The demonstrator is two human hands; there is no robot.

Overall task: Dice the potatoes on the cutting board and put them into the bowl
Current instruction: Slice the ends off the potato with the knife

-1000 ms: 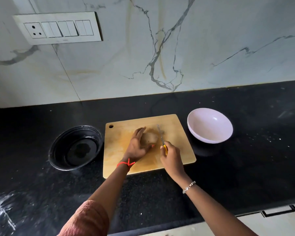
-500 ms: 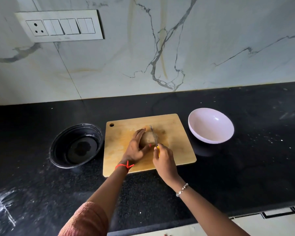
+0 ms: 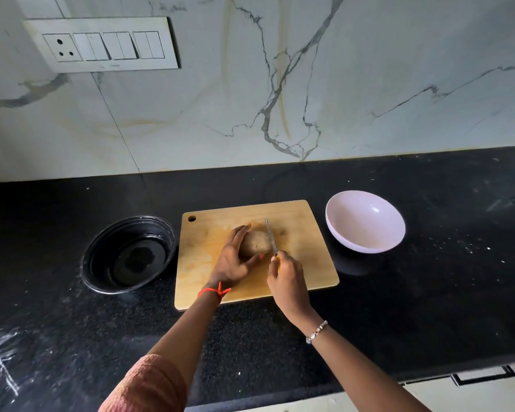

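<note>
While left hand (image 3: 230,263) cups potato (image 3: 254,244), right hand (image 3: 287,281) grips knife (image 3: 270,234), forearms converging

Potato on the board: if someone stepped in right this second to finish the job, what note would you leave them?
Left hand: grip on the potato, steadying it on the cutting board.
Right hand: grip on the knife, blade set across the potato's right end.
White bowl sits right of the board, with nothing in it; a black bowl sits left.
Done: no cut pieces visible.
Left: dice the potato, move the pieces into the bowl.
</note>
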